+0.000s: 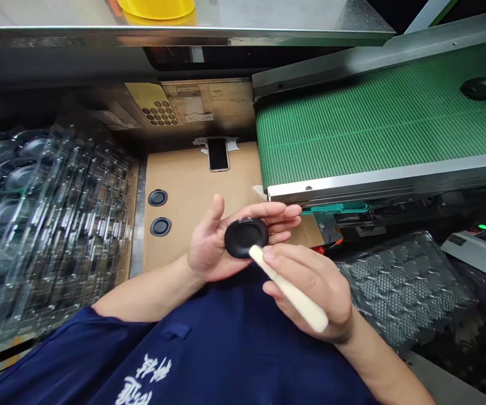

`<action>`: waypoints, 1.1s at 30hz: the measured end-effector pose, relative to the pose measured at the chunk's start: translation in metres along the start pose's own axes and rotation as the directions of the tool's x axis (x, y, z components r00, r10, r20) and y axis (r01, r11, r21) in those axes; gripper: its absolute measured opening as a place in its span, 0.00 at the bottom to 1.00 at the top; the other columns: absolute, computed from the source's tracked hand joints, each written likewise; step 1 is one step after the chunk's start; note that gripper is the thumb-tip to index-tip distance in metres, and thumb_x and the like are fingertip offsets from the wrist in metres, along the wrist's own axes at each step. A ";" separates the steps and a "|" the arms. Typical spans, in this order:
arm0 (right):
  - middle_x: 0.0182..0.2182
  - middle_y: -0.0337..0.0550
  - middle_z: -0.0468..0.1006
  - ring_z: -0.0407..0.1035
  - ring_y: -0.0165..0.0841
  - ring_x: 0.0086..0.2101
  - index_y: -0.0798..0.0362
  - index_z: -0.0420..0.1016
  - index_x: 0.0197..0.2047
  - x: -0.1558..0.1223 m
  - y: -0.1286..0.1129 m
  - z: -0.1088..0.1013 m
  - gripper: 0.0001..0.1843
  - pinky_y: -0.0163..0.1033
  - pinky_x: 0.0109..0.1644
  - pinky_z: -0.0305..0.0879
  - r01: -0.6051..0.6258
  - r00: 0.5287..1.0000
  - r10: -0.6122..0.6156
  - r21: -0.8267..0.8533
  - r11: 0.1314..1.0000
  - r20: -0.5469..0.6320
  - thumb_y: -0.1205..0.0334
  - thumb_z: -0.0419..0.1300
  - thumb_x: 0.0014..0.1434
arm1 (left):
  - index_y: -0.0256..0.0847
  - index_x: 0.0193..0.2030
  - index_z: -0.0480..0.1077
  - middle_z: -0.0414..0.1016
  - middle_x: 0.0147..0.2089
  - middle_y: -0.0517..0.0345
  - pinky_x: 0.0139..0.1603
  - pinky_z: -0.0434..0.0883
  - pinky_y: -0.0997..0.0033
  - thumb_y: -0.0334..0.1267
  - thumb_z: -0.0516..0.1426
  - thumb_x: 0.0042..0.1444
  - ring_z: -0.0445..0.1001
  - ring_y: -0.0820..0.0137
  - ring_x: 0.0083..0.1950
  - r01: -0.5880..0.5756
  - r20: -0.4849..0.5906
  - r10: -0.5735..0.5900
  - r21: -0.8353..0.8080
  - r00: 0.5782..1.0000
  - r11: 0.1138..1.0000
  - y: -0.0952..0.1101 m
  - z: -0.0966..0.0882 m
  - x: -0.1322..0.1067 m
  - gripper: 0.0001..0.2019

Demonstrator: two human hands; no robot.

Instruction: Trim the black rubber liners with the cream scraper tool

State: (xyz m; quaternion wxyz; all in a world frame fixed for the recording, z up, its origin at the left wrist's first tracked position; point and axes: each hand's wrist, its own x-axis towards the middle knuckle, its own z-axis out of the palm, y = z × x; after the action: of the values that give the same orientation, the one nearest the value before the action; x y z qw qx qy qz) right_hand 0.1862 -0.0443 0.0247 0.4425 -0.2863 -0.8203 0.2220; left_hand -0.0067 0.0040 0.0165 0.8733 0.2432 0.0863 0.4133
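Observation:
On the upturned palm and stretched fingers of my left hand (213, 247) rests a black round compact case (243, 239), shallow and dished, with a small hinge or clasp notch at its far edge. My right hand (314, 281) pinches a cream-coloured soft-looking stick (293, 292) between thumb and fingers. The stick's far tip touches or lies just over the near right rim of the case; I cannot tell which. Two similar black round pieces, an upper one (157, 197) and a lower one (160, 226), lie on the cardboard to the left.
A cardboard sheet (184, 174) covers the bench, with a phone (218, 154) at its back. Stacked clear plastic trays (78, 225) stand left. At right, a green conveyor belt (352, 124) carries a black round piece (481, 88); another clear tray (407, 287) lies below.

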 end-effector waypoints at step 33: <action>0.53 0.49 0.81 0.76 0.37 0.52 0.52 0.69 0.65 0.015 -0.001 0.007 0.27 0.45 0.58 0.76 -0.122 0.992 0.120 0.100 0.988 0.026 0.73 0.63 0.64 | 0.34 0.48 0.78 0.69 0.68 0.37 0.76 0.52 0.47 0.65 0.37 0.67 0.58 0.47 0.75 0.056 -0.120 -0.057 -0.014 0.991 0.998 -0.014 0.003 -0.002 0.39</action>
State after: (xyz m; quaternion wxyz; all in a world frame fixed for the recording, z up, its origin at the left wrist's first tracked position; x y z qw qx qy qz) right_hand 0.1728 -0.0358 0.0309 0.4341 -0.3104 -0.7935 0.2924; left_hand 0.0022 -0.0059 0.0119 0.8791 0.2107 0.1437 0.4026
